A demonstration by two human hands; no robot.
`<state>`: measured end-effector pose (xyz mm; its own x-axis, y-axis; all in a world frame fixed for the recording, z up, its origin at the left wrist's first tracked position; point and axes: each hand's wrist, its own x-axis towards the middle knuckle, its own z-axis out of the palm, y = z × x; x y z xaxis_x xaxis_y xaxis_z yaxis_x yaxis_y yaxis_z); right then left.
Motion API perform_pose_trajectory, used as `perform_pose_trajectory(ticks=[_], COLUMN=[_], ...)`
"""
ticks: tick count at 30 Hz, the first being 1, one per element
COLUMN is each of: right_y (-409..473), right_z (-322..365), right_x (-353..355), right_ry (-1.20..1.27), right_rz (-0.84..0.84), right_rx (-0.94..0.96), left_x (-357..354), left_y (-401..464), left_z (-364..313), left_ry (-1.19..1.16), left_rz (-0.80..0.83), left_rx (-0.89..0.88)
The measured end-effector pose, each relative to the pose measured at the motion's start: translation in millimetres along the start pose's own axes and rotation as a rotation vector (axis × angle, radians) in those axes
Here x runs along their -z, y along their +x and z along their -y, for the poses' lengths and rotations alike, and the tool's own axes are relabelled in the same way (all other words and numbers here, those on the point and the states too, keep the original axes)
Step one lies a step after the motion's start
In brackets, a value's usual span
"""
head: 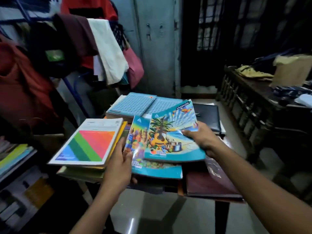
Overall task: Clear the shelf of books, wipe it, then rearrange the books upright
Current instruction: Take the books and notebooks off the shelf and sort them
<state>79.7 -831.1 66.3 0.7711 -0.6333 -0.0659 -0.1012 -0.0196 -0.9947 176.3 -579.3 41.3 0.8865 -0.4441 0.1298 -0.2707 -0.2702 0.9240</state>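
**Two hands at a table stacked with books**

The right hand (203, 138) pinches the right edge of 1 glossy teal-bordered notebook with a guitar and palm-tree cover (170, 137), thumb on top and fingers beneath, holding it tilted above the pile. The left hand (118, 168) curls round the left edge of 1 second teal notebook with a colourful city cover (143, 159), which lies directly under the first. To the left, 1 white book with diagonal rainbow stripes (87, 144) tops a stack of several volumes; their exact count cannot be told. Behind lie 2 blue grid-patterned notebooks (135, 104), side by side, and 1 black folder (207, 115). At the near right corner rests 1 maroon hardcover (211, 184). All sit on 1 small dark table (221, 215). At the far left, the shelf (15, 169) holds flat-lying books.
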Motion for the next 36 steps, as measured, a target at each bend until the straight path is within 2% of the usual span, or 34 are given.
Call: perform_pose_trajectory(ticks=[4,7,8,9,11,13,14,16,18,19,22,25,27,32,34,36], right_y=[-22,-46,-51,-55,-55,-52,-50,-50,-53,-56,-60,-65,-70,-129,-165,-203], right_z=[-22,-33,-37,-38,-41,-39,-39,-43,-43,-39,-30,-15,0,14,7,8], right_x=[62,92,96,97,96,96,97,96,80,64,-8,-103,-161,-349,-424,-490], right_ry=[-0.081,-0.125,-0.146,-0.209,-0.394,-0.575,-0.71,-1.063,-1.297,-1.316,-1.162,-0.957,-0.83,-0.632,-0.642,-0.689], right_rz=[-0.09,-0.146,-0.168,-0.189,-0.199,-0.19,-0.194,-0.216,-0.217,-0.177,0.076,0.306,0.431,0.865,1.006,1.122], right_rx=[-0.113,-0.159,-0.159,-0.139,-0.063,-0.028,-0.038,-0.063,0.043,0.129,0.464,0.726,0.811,0.971,1.08,1.186], left_x=[-11,-12,-14,-19,-32,-44,-45,-42,-36,-34,-24,16,59,252,325,385], left_y=[-3,-3,-4,-7,-9,-10,-10,-8,-6,-4,-7,-20,-36,-136,-184,-228], left_z=[20,11,3,-4,-6,5,13,21,22,22,18,19,26,86,111,131], left_ry=[0.427,0.97,1.061,1.072,0.999,0.985,1.009,0.996,0.997,0.986,0.868,0.71,0.673,0.72,0.765,0.856], left_rz=[-0.034,-0.092,-0.106,-0.097,0.153,0.43,0.477,0.455,0.462,0.465,0.42,0.203,0.009,-0.501,-0.732,-0.869], left_rx=[-0.088,-0.215,-0.295,-0.392,-0.501,-0.433,-0.413,-0.433,-0.44,-0.454,-0.508,-0.57,-0.538,-0.149,0.012,0.186])
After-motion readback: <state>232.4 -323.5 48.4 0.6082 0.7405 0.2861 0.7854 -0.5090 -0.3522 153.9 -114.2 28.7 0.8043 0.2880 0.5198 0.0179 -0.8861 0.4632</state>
